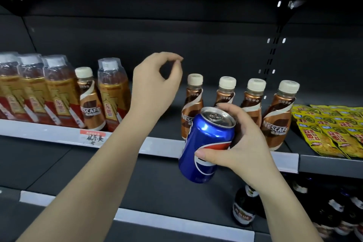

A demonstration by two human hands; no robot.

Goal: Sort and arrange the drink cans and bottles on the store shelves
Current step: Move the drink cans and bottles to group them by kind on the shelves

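The dark grey metal store shelf point(59, 155) with a white price strip along its front edge spanned the view. On its left stood a row of shrink-wrapped amber tea bottles with gold-and-red labels point(35, 92), touching one another. One brown Nescafe coffee bottle with a cream cap point(89, 102) stood between the third and fourth tea bottles. To the right, four more brown Nescafe bottles point(279, 116) stood in a row, apart from each other. Yellow snack packets point(330, 129) lay in overlapping rows at far right, just beside the last coffee bottle. Dark glass bottles with white-and-red labels point(244, 208) stood on the lower shelf at bottom right.

The right hand point(239, 143) held a blue Pepsi aluminium can point(204, 147) tilted in front of the shelf edge, off the shelf; its fingers point(225, 107) curled over the can's rim, thumb pressed on the can's side. The left hand point(155, 88) was raised before the gap between the two bottle groups, holding nothing, fingers curled with thumb and forefinger tips nearly touching.

A handwritten price tag point(94, 137) sat on the strip.
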